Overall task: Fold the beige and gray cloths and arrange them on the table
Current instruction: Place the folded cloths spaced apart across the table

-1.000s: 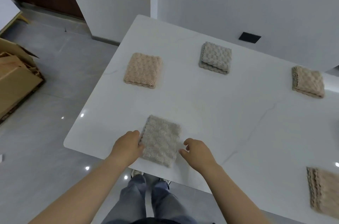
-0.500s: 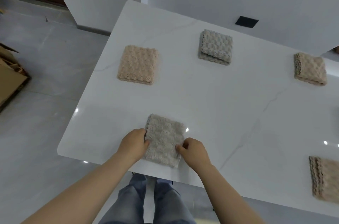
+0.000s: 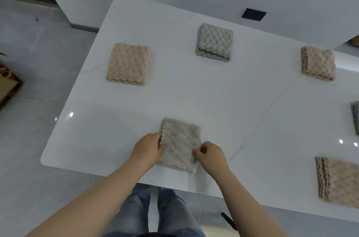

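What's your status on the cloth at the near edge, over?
Grip: left hand and right hand pinch the cloth by its sides. Folded, flat on the table. Nothing in the way; other cloths lie well apart.

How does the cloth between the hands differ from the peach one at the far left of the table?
The near cloth is pale grayish beige; the peach cloth is warmer and pinker. The left hand and right hand grip the near cloth's sides; nothing touches the peach cloth. The near cloth lies at the front edge of the table, the peach cloth farther back. Both are folded, bumpy squares lying flat.
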Demonstrator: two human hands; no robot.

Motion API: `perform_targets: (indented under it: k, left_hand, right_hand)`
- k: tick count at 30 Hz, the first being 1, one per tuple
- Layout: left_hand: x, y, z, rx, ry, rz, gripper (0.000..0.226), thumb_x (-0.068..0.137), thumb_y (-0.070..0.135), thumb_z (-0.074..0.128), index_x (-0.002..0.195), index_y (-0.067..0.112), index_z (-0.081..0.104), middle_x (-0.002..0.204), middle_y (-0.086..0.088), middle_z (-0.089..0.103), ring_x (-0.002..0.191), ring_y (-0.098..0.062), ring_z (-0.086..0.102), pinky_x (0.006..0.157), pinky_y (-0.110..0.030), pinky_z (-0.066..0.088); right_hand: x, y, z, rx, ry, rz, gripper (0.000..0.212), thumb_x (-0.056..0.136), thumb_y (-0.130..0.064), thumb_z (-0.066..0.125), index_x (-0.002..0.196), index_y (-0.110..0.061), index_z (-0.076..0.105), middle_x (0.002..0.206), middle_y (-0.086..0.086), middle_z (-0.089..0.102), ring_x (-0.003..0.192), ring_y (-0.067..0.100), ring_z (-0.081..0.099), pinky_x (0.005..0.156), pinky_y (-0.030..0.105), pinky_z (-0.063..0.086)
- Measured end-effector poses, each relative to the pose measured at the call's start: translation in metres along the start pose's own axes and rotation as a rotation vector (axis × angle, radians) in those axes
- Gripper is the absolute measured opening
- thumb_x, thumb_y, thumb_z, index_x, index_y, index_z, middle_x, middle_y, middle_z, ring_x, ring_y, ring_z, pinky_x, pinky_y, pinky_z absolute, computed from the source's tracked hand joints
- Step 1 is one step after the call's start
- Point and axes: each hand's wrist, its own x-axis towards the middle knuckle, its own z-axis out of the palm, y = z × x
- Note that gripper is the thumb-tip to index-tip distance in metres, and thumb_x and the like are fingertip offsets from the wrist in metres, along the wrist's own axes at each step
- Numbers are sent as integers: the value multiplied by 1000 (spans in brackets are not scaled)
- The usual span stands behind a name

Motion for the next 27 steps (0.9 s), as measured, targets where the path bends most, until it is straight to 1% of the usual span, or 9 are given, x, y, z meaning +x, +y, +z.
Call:
perform_targets:
  k: [3, 6, 9, 11, 14, 18, 21, 24, 27]
  left_hand:
    - [2, 10, 8, -4, 0, 9, 20, 95, 26, 50, 82, 15, 41, 73, 7, 37, 78, -15, 44, 62, -26, 28]
    - [4, 18, 15, -8, 4, 17, 20, 94, 26, 51, 81, 15, 40, 70, 11, 32, 77, -15, 43, 62, -26, 27]
    - [6, 24, 19, -17, 11, 20, 21, 94, 25, 51, 79, 16, 39, 70, 11, 32, 76, -15, 44, 61, -25, 26]
    - [7, 26, 20, -18, 16, 20, 23, 94, 24, 51, 77, 18, 38, 70, 11, 33, 75, -14, 43, 59, -25, 25]
    - [6, 25, 21, -29, 12, 12, 20, 94, 25, 51, 80, 17, 39, 74, 7, 38, 77, -15, 44, 61, -26, 27]
    - [6, 26, 20, -34, 15, 3, 18, 94, 25, 52, 84, 15, 41, 83, 1, 46, 77, -16, 45, 62, -27, 29]
    - [8, 26, 21, -39, 23, 5, 19, 94, 24, 53, 84, 15, 40, 84, 0, 46, 77, -16, 44, 63, -27, 29]
    - [11, 27, 22, -54, 37, 8, 18, 93, 24, 54, 85, 15, 41, 86, 0, 46, 78, -16, 44, 64, -27, 30]
    - [13, 28, 24, -86, 78, 16, 14, 93, 22, 55, 88, 12, 46, 87, -1, 47, 79, -17, 45, 65, -28, 31]
  right_hand:
    - [2, 11, -7, 8, 6, -2, 24, 91, -30, 57, 78, -10, 51, 72, 1, 53, 65, 17, 47, 49, 21, 31]
    - [5, 20, -13, 13, 14, 1, 24, 91, -29, 57, 77, -11, 50, 69, -1, 51, 63, 15, 46, 49, 21, 29]
    - [8, 26, -17, 16, 15, 7, 24, 91, -29, 57, 77, -11, 50, 67, -4, 49, 60, 12, 44, 49, 21, 29]
    - [9, 28, -18, 25, 18, 11, 24, 91, -30, 57, 77, -11, 51, 68, -2, 51, 62, 14, 46, 49, 21, 30]
    - [9, 30, -17, 47, 19, 12, 22, 91, -30, 57, 81, -11, 53, 75, 0, 57, 69, 18, 52, 52, 22, 34]
    - [8, 30, -14, 88, 19, 26, 21, 91, -30, 57, 87, -9, 55, 86, 6, 64, 76, 21, 56, 60, 28, 39]
    - [8, 30, -13, 99, 27, 25, 21, 92, -29, 56, 87, -9, 55, 86, 6, 64, 75, 20, 56, 58, 27, 39]
    - [8, 31, -15, 112, 56, 18, 21, 92, -28, 56, 86, -8, 55, 84, 7, 64, 71, 19, 54, 56, 23, 38]
    - [10, 31, -17, 120, 62, 24, 21, 92, -28, 57, 85, -8, 55, 83, 7, 64, 71, 19, 54, 55, 23, 37]
